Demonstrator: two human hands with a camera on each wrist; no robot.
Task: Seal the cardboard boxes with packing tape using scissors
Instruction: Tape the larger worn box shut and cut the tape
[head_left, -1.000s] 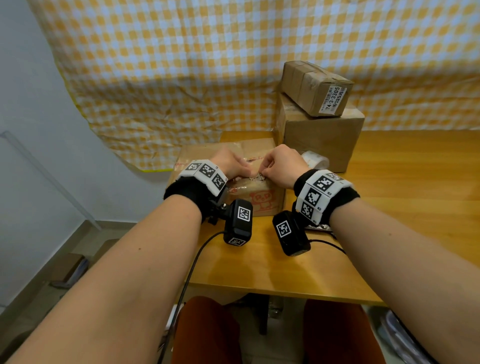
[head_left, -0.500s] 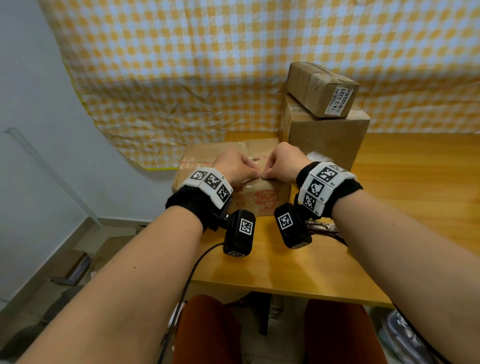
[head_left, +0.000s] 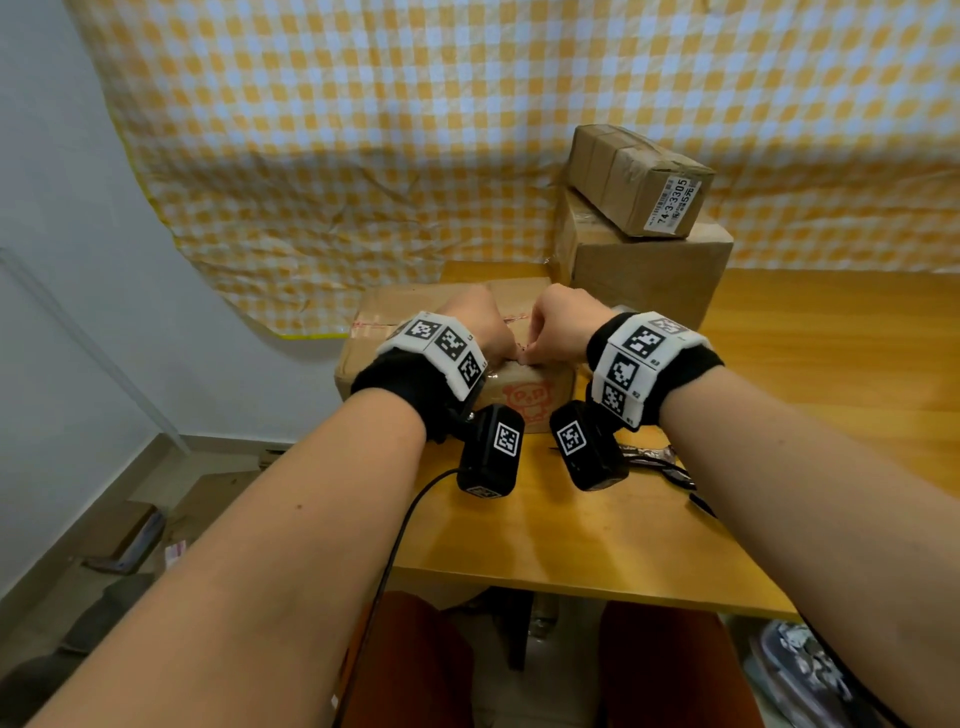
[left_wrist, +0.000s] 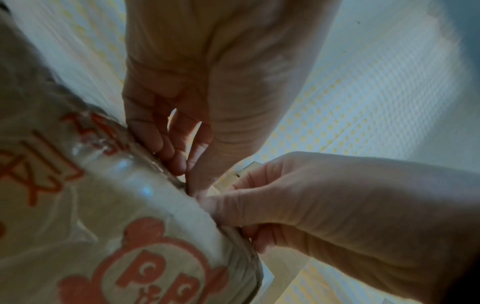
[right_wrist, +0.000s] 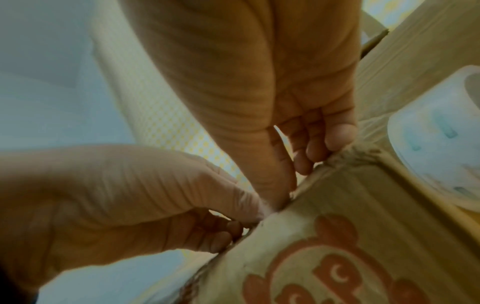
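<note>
On the printed box (head_left: 524, 397) (flaps closed), left hand (head_left: 480, 332) and right hand (head_left: 558, 330) pinch its tape.

The near box (head_left: 524, 395) is matt brown corrugated cardboard, printed in red-orange and crossed by a glossy clear tape strip (left_wrist: 145, 185) that catches highlights. At 1 o'clock from it, the stacked boxes (head_left: 644, 270) are the same matt cardboard; the upper one (head_left: 628, 176) carries wrinkled tape and a white paper label (head_left: 672, 203). The table (head_left: 571, 535) is yellow wood with a smooth, glossy varnish. Behind, at 12 o'clock, the checked cloth (head_left: 415, 130) looks thin, creased and slightly sheened. The tape roll (right_wrist: 436, 144) is translucent, smooth plastic. The wristbands (head_left: 410, 387) are black knit fabric bearing matt white plastic marker blocks.
</note>
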